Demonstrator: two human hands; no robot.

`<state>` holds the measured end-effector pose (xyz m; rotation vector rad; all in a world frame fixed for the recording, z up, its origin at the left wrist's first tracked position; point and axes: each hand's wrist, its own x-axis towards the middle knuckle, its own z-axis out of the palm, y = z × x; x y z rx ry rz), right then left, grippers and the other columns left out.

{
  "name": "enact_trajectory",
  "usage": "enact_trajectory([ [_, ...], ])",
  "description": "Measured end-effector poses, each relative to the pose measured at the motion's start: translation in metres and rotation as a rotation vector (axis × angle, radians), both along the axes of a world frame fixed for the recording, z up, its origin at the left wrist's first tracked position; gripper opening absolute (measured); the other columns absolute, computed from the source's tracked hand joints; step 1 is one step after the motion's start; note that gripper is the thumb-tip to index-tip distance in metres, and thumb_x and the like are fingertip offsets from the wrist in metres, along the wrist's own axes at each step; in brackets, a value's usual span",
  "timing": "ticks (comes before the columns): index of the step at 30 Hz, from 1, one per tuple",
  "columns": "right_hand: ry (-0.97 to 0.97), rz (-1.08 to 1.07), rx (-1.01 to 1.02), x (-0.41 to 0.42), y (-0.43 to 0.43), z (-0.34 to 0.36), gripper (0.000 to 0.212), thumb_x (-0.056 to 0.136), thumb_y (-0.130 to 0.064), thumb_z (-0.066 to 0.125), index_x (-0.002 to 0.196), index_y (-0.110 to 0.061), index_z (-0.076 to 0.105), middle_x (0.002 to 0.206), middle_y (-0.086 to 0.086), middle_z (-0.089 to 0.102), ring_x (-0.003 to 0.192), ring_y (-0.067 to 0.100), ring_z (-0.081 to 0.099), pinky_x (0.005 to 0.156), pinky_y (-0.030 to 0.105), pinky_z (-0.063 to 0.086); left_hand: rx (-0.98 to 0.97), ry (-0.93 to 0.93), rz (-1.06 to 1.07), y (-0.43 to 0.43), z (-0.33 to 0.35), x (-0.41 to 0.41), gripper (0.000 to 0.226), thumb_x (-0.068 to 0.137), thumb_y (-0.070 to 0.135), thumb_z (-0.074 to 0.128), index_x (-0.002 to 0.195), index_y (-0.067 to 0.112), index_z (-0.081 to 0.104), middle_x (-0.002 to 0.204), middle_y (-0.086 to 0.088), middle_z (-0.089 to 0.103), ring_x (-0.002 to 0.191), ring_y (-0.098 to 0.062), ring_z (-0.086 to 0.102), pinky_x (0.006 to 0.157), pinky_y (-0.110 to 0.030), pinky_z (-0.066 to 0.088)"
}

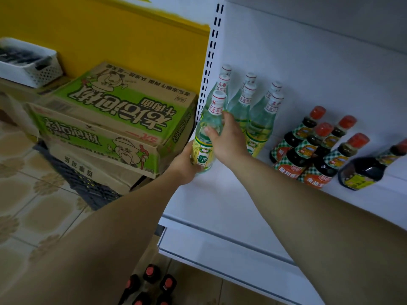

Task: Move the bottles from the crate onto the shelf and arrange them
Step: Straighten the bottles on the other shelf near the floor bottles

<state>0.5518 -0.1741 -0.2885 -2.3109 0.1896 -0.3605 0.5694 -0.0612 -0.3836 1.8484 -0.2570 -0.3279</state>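
Placement, by judgement, is being carried out at the shelf's left end. Left of the grip, a green-and-brown printed cardboard box (pixel 110 124) is lying close against the white perforated upright (pixel 210 62), closing off that side. The left hand (pixel 184 165) is gripping the lower body of a clear glass bottle with white cap and yellow-green label (pixel 201 148). The right hand (pixel 228 140) is gripping its upper body, thumb on the front. The bottle is sitting at the front-left corner of the white metal shelf (pixel 220 199); whether its base is resting there cannot be told.

Just behind and right of the grip, six matching clear bottles (pixel 261 122) are standing in three files of two. This one is probably being seated as third in the leftmost file. The next move is calling for a straight settle, label forward, without knocking the neighbour behind.

Further right of the grip, dark red-capped sauce bottles (pixel 308 150) are clustering. Bare shelf is lying open in front of the grip. Below the grip, more red-capped bottles (pixel 152 280) are waiting.
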Motion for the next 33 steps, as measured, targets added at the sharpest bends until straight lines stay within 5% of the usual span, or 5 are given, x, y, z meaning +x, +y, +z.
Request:
enact_trajectory([
  [9, 0.013, -0.035, 0.033, 0.01, -0.003, -0.004, 0.049, 0.091, -0.029, 0.061, 0.133, -0.015, 0.043, 0.134, 0.006, 0.052, 0.121, 0.026, 0.051, 0.096, 0.033, 0.041, 0.274, 0.041, 0.074, 0.006, 0.0, 0.009, 0.073, 0.087, 0.026, 0.067, 0.147, 0.021, 0.026, 0.14, -0.01, 0.047, 0.122, -0.028, 0.049, 0.086, -0.029, 0.043],
  [21, 0.254, 0.031, -0.083, -0.063, 0.009, 0.05, 0.056, 0.093, -0.043, 0.054, 0.141, -0.019, 0.039, 0.144, 0.007, 0.041, 0.133, 0.025, 0.038, 0.101, 0.031, 0.033, 0.412, 0.097, -0.232, 0.084, 0.086, -0.042, 0.084, 0.079, 0.051, 0.065, 0.148, 0.036, 0.02, 0.153, 0.004, 0.031, 0.133, -0.02, 0.041, 0.104, -0.038, 0.041],
  [25, 0.347, 0.053, -0.126, -0.103, 0.016, 0.085, 0.055, 0.091, -0.052, 0.049, 0.137, -0.022, 0.044, 0.141, 0.005, 0.047, 0.127, 0.026, 0.045, 0.092, 0.03, 0.037, 0.451, 0.135, -0.287, 0.11, 0.134, -0.082, 0.077, 0.086, 0.04, 0.064, 0.149, 0.031, 0.021, 0.153, 0.006, 0.031, 0.138, -0.02, 0.034, 0.107, -0.035, 0.035],
  [29, 0.399, 0.038, -0.1, -0.145, 0.022, 0.114, 0.094, 0.067, -0.083, 0.037, 0.143, -0.028, 0.037, 0.152, -0.004, 0.036, 0.137, 0.02, 0.037, 0.11, 0.038, 0.035, 0.503, 0.068, -0.282, 0.129, 0.178, -0.125, 0.072, 0.091, 0.031, 0.061, 0.15, 0.024, 0.02, 0.152, 0.001, 0.032, 0.135, -0.021, 0.036, 0.095, -0.022, 0.031],
  [33, 0.395, 0.065, -0.127, -0.184, 0.025, 0.132, 0.101, 0.064, -0.087, 0.032, 0.146, -0.029, 0.032, 0.154, -0.005, 0.033, 0.139, 0.019, 0.035, 0.111, 0.039, 0.034, 0.511, 0.0, -0.262, 0.144, 0.207, -0.171, 0.072, 0.092, 0.03, 0.059, 0.15, 0.027, 0.018, 0.154, 0.002, 0.028, 0.136, -0.019, 0.035, 0.09, -0.017, 0.028],
])
